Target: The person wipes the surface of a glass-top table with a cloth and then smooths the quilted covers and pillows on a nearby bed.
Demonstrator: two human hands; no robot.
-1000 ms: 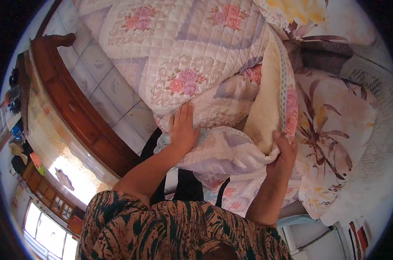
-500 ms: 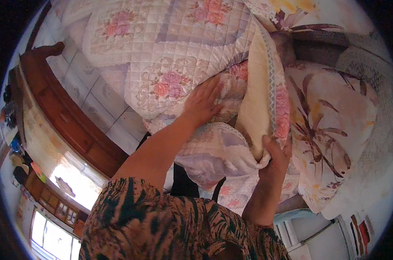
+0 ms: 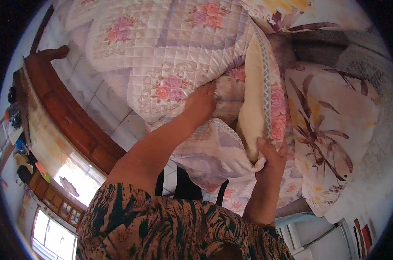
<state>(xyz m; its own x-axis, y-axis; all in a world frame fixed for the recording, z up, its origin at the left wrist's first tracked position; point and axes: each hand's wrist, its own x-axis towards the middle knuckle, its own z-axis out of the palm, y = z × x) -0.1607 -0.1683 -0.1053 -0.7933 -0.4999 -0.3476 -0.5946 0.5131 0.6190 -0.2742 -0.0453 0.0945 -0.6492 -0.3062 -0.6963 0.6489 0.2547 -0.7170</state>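
A quilted bedspread (image 3: 162, 60) with pink roses and lilac patches spreads ahead of me. My left hand (image 3: 202, 103) is at its near edge, fingers drawn together and curled on the fold; the fingertips are partly hidden. On the right, my right hand (image 3: 272, 158) pinches the corner of a turned-back flap, thumb on top. The flap shows its plain cream underside (image 3: 253, 95) and a rose-printed border (image 3: 278, 112). Between the hands, a gap shows more flowered cloth. A loose fold of lilac and pink fabric (image 3: 211, 147) hangs below, towards my body.
A pillow (image 3: 322, 130) with brown and yellow leaf print lies at right, against a grey textured backrest (image 3: 385, 112). Another printed pillow (image 3: 292, 11) is at the top. Tiled floor (image 3: 105, 104) and a long reddish-brown wooden furniture piece (image 3: 70, 112) are on the left.
My left hand has gone from lying flat with fingers spread to curled fingers at the bedspread's edge. My right hand keeps its pinch and has shifted slightly left.
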